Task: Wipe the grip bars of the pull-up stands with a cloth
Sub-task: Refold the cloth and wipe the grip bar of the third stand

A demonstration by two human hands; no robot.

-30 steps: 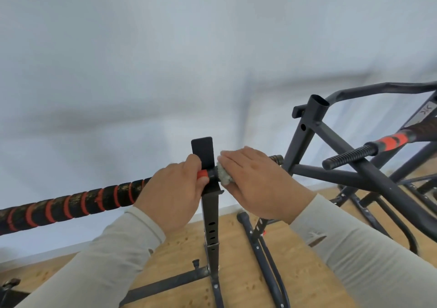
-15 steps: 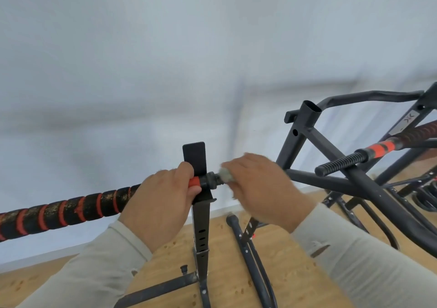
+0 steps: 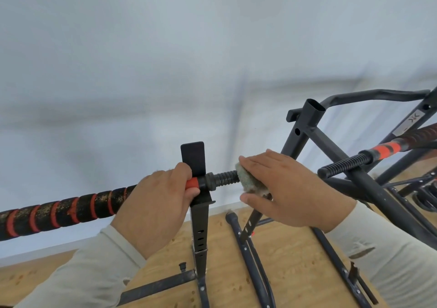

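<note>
A black and orange grip bar (image 3: 63, 209), speckled with dirt, runs from the left edge to a black upright post (image 3: 199, 210). My left hand (image 3: 158, 203) grips the bar just left of the post. Right of the post the bar ends in a black ribbed tip (image 3: 224, 177). My right hand (image 3: 288, 194) holds a grey-green cloth (image 3: 247, 181) wrapped around the outer end of that tip.
A second black pull-up stand (image 3: 340, 156) stands at the right, with its own ribbed bar end (image 3: 343, 164) and orange band. Black base tubes (image 3: 246, 255) lie on the wooden floor (image 3: 290, 260). A pale wall fills the background.
My right hand has slid the cloth to the right along the bar end, uncovering the ribbed tip beside the post. My left hand keeps its grip on the bar.
</note>
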